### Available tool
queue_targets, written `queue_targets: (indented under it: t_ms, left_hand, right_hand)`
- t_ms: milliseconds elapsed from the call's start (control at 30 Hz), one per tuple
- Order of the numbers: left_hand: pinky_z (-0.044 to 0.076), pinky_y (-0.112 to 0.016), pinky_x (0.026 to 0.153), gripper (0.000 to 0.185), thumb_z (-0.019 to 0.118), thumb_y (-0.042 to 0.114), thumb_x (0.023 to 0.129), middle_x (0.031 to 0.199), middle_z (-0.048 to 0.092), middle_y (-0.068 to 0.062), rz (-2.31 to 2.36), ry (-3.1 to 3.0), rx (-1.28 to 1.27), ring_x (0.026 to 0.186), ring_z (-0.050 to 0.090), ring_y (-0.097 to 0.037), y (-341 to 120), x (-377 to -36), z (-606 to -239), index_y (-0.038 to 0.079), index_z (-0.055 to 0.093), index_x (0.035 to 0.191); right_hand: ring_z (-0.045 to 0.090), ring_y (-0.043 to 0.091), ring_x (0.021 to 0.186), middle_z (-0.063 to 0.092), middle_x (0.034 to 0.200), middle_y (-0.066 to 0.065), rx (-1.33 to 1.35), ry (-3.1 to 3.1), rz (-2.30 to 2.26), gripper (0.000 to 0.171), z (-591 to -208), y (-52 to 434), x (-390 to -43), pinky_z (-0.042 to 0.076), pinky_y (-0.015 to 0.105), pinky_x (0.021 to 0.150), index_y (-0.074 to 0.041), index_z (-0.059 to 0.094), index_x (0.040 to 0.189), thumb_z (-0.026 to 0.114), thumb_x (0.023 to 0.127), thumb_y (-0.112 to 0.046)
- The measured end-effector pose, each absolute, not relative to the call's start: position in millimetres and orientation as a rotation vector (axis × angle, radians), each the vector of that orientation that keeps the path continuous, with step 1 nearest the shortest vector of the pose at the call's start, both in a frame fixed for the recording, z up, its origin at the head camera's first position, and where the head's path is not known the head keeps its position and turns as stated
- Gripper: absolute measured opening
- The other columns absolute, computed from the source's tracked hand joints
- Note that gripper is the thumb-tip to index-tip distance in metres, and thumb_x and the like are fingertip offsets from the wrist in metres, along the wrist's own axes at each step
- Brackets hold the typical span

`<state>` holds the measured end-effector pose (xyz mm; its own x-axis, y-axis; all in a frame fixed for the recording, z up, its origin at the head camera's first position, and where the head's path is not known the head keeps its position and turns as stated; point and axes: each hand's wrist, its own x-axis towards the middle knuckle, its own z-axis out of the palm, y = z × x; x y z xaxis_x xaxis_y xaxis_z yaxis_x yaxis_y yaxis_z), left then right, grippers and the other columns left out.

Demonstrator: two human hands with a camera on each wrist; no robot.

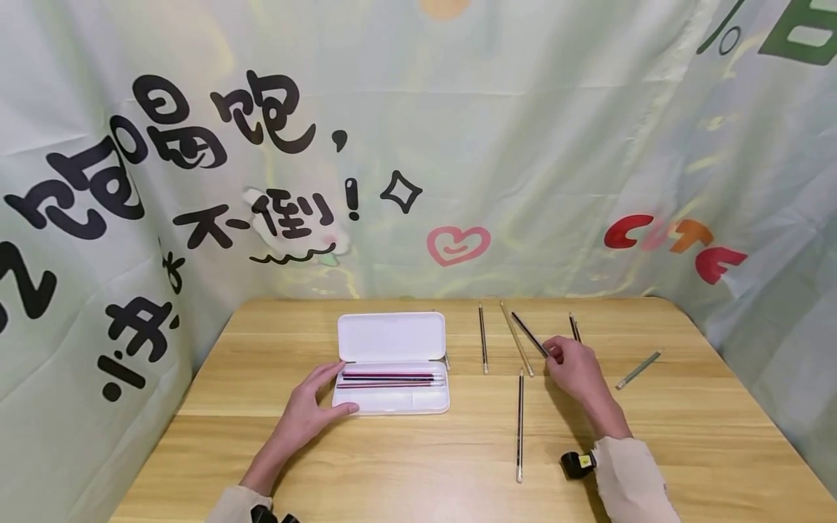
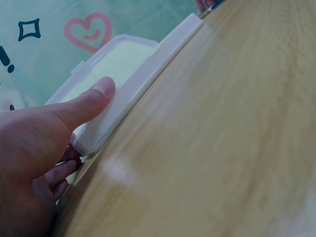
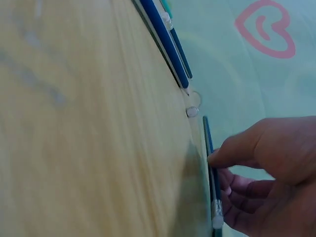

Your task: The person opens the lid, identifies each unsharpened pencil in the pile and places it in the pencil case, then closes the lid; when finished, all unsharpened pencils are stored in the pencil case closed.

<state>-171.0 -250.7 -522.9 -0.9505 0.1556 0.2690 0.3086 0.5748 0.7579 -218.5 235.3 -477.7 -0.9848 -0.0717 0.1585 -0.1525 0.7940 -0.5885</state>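
An open white pencil case point(image 1: 379, 401) lies on the table with its lid point(image 1: 392, 338) folded back. Several dark and red striped pencils point(image 1: 389, 378) lie lengthwise in its rear compartment. My left hand point(image 1: 307, 407) grips the case's left end; in the left wrist view the thumb point(image 2: 101, 91) rests on the front wall point(image 2: 136, 89) and the other fingers are partly hidden past the corner. To the right, my right hand point(image 1: 578, 367) pinches a dark pencil point(image 1: 531, 335) near its eraser end. The right wrist view shows this pencil point(image 3: 213, 173) between thumb and fingers.
Loose pencils lie right of the case: a dark one point(image 1: 483, 338), a tan one point(image 1: 516, 338), another dark one point(image 1: 519, 428) nearer me, and a grey-green one point(image 1: 639, 370) at far right. Dark pencils point(image 1: 574, 327) lie partly hidden behind my right hand. A printed cloth point(image 1: 549, 160) hangs behind.
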Motion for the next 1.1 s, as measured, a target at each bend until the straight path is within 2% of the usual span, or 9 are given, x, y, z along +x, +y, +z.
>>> queue_targets:
  t_ms: [167,267,400,567,833,1100]
  left_hand:
    - [0.039,-0.057,0.113,0.083,0.093,0.034,0.076,0.144,0.057,-0.011,-1.31,-2.626,-0.4,0.136,0.051,-0.036,-251,-171,-525,0.01,0.058,0.146]
    - [0.039,-0.057,0.113,0.083,0.093,0.035,0.076,0.144,0.057,-0.01,-1.308,-2.626,-0.403,0.136,0.051,-0.035,-251,-171,-524,0.01,0.058,0.147]
    - [0.039,-0.057,0.113,0.084,0.093,0.036,0.075,0.144,0.057,-0.01,-1.314,-2.632,-0.399,0.136,0.051,-0.035,-251,-171,-524,0.01,0.057,0.147]
    - [0.039,-0.058,0.112,0.083,0.092,0.036,0.076,0.144,0.057,-0.01,-1.303,-2.635,-0.398,0.136,0.05,-0.036,-251,-171,-525,0.01,0.057,0.147]
    - [0.039,-0.058,0.112,0.083,0.092,0.036,0.076,0.144,0.057,-0.01,-1.306,-2.635,-0.397,0.136,0.05,-0.036,-252,-171,-526,0.01,0.057,0.147]
    - [0.039,-0.058,0.112,0.084,0.092,0.037,0.076,0.145,0.057,-0.01,-1.302,-2.641,-0.387,0.137,0.05,-0.036,-251,-172,-526,0.01,0.057,0.147]
  right_hand:
    - [0.061,0.023,0.077,0.067,0.092,0.012,0.16,-2.834,0.976,0.029,-472,234,-218,0.049,0.03,0.058,0.008,0.067,0.121,0.057,0.094,0.002]
    - [0.065,0.025,0.082,0.068,0.095,0.013,0.156,-2.814,1.007,0.031,-467,232,-217,0.052,0.03,0.06,0.007,0.067,0.123,0.057,0.094,0.001]
    - [0.069,0.029,0.088,0.069,0.096,0.012,0.185,-2.775,1.062,0.027,-460,227,-215,0.055,0.031,0.065,0.004,0.069,0.118,0.058,0.094,0.0]
    - [0.067,0.03,0.089,0.069,0.095,0.012,0.241,-2.735,1.088,0.022,-452,222,-213,0.054,0.031,0.066,0.003,0.07,0.113,0.058,0.094,0.002]
    - [0.063,0.028,0.087,0.067,0.095,0.01,0.355,-2.687,1.074,0.017,-446,205,-209,0.053,0.035,0.068,0.002,0.071,0.109,0.062,0.095,0.007]
    - [0.064,0.025,0.088,0.067,0.097,0.011,0.44,-2.7,1.109,0.017,-454,185,-208,0.057,0.038,0.072,-0.001,0.072,0.107,0.062,0.097,0.008]
